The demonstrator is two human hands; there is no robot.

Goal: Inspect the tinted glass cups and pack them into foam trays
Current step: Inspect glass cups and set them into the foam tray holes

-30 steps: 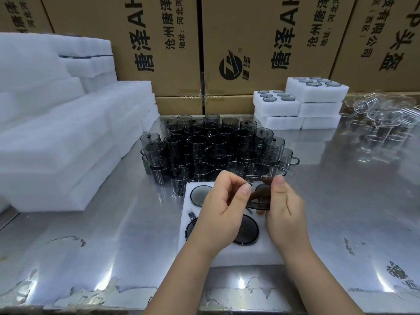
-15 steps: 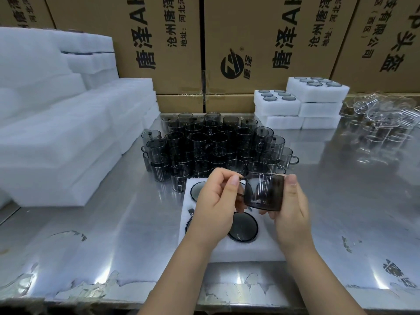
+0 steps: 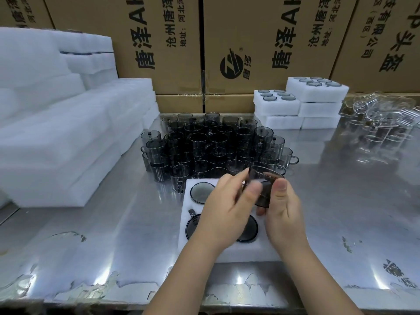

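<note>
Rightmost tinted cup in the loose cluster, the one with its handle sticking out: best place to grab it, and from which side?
Take the handle, coming in from the right over the bare table. The cup stands upright at the right edge of the cluster, its handle pointing right, away from the neighbours crowding its left and rear. A wall grasp would likely knock them.

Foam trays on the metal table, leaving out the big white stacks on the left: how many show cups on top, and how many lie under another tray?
Foam trays showing tinted cups: 3
Foam trays covered by another tray: 3
Total: 6
</note>
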